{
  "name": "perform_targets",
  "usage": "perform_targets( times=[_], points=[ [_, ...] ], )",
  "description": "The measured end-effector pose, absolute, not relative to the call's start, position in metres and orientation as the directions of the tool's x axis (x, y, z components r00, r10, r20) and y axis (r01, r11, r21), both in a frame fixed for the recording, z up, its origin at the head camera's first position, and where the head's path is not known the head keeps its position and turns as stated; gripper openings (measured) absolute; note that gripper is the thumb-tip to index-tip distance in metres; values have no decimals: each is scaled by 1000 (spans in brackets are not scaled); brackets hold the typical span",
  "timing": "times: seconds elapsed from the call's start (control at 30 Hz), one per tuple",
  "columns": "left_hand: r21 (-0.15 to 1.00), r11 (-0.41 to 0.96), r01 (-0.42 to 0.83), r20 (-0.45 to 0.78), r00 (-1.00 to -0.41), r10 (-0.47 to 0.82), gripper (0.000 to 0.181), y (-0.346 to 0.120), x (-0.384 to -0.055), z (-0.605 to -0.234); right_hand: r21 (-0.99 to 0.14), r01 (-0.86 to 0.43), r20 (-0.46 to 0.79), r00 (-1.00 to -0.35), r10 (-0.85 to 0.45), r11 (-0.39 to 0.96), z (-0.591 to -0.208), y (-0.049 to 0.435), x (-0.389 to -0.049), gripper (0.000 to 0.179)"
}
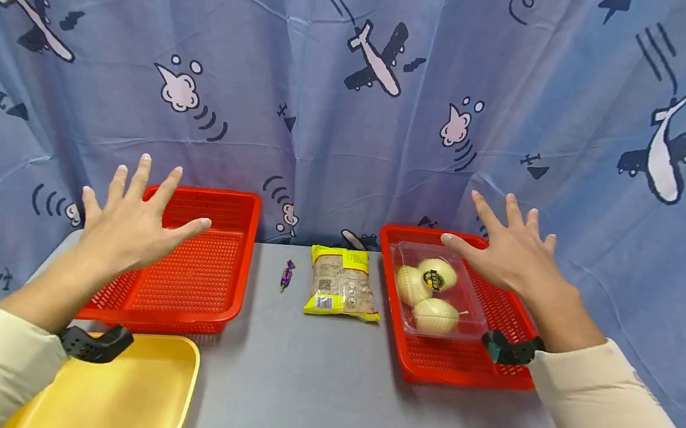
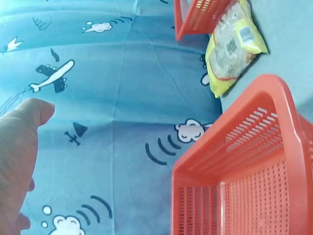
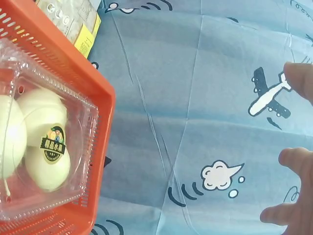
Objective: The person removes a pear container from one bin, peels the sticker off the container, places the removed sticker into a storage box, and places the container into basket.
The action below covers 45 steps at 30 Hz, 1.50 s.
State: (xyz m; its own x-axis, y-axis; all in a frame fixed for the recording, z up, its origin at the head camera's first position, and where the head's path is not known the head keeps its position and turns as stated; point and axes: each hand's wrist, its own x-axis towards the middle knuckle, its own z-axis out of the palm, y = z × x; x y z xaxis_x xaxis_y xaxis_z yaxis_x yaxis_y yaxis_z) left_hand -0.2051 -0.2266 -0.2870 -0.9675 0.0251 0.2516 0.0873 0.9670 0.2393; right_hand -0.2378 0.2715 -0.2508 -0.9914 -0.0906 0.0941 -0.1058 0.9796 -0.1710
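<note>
My left hand (image 1: 135, 221) hovers over the left red basket (image 1: 246, 259), fingers spread and holding nothing. On the other side, my right hand (image 1: 508, 252) is held with spread fingers above the right red basket (image 1: 402, 364), also holding nothing. Inside that right basket lies a clear plastic box (image 1: 472, 315) of pale round fruit (image 1: 436, 316), with a dark label on it. Between the baskets are a yellow-edged bag (image 1: 343, 284) of brownish contents and a small purple wrapped candy (image 1: 287, 276). The left wrist view shows the bag (image 2: 232, 49) beyond the basket (image 2: 281, 112).
A yellow tray (image 1: 122, 387) sits at the front left, partly under the left forearm. Behind everything hangs a blue curtain (image 1: 327, 133) printed with airplanes and clouds. The grey tabletop (image 1: 296, 387) extends between the baskets toward the front.
</note>
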Motion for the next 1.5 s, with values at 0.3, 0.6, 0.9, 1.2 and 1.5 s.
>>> perform_targets(
  times=[0.3, 0.6, 0.9, 1.2, 1.5],
  points=[
    [267, 956, 122, 268, -962, 48, 98, -210, -199, -292, -197, -112, 137, -987, -86, 974, -250, 289, -236, 97],
    [294, 944, 150, 304, -951, 57, 96, -190, -194, -299, -224, -111, 168, -983, -74, 968, -253, 302, -236, 97],
    [335, 923, 189, 318, -945, 78, 97, -168, -189, -304, -252, -116, 172, -982, -73, 961, -261, 318, -236, 95],
    [361, 909, 208, 331, -940, 84, 97, -149, -187, -312, -286, -81, 164, -986, -34, 955, -271, 329, -238, 96],
    [394, 888, 237, 338, -936, 100, 97, -127, -185, -316, -295, -71, 171, -985, -21, 953, -277, 340, -240, 95]
  ],
)
